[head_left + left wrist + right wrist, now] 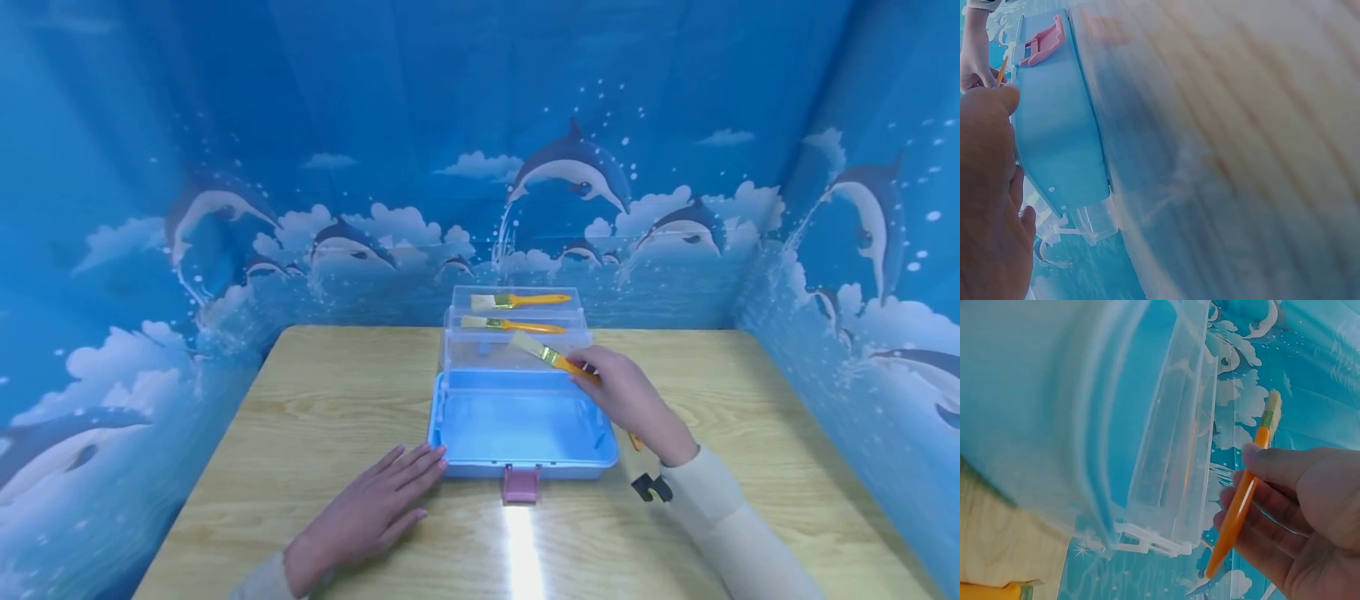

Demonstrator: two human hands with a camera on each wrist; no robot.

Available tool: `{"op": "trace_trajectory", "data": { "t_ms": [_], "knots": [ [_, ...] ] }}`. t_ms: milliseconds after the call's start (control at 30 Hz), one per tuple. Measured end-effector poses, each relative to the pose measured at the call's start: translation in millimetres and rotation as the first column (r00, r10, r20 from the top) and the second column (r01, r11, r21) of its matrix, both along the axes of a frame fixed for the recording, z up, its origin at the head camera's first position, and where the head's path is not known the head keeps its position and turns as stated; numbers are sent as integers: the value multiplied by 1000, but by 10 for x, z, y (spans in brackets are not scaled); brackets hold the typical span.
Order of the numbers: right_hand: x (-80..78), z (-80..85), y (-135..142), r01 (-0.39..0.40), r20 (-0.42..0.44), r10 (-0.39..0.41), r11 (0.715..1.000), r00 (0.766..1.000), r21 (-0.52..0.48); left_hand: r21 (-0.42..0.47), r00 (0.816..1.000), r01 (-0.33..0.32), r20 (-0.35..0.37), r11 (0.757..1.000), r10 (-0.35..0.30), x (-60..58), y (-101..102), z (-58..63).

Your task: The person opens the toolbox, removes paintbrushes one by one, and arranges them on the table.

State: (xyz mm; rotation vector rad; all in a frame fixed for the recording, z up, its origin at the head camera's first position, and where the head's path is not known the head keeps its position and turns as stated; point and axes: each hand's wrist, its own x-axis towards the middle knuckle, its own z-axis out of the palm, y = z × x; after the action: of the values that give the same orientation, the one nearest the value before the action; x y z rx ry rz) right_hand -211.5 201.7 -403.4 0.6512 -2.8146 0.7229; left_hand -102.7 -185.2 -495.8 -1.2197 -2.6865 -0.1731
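Pale-bristled brush point(551, 357), smooth blue box point(476, 471)
Right hand point(628, 390) pinches the glossy handle point(1235, 519); left hand point(378, 502) lies straight-fingered at the box corner.

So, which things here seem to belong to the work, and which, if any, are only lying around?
Likely part of the work:
held brush, in the right hand
two brushes in the clear trays
blue box
orange handle beside it, probably another brush

Only surroundings:
wooden table
dolphin backdrop
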Motion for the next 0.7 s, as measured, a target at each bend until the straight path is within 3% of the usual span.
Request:
{"op": "trace_trajectory", "data": {
  "t_ms": [400, 700],
  "knots": [
    [144, -139, 137, 67, -105, -75, 994, 992, -85, 1, 1000, -4, 4, 1000, 4, -3, 5, -21],
    [180, -239, 223, 97, -128, -119, 981, 985, -169, -6, 1000, -9, 15, 1000, 9, 1, 4, -42]
  ]
}}
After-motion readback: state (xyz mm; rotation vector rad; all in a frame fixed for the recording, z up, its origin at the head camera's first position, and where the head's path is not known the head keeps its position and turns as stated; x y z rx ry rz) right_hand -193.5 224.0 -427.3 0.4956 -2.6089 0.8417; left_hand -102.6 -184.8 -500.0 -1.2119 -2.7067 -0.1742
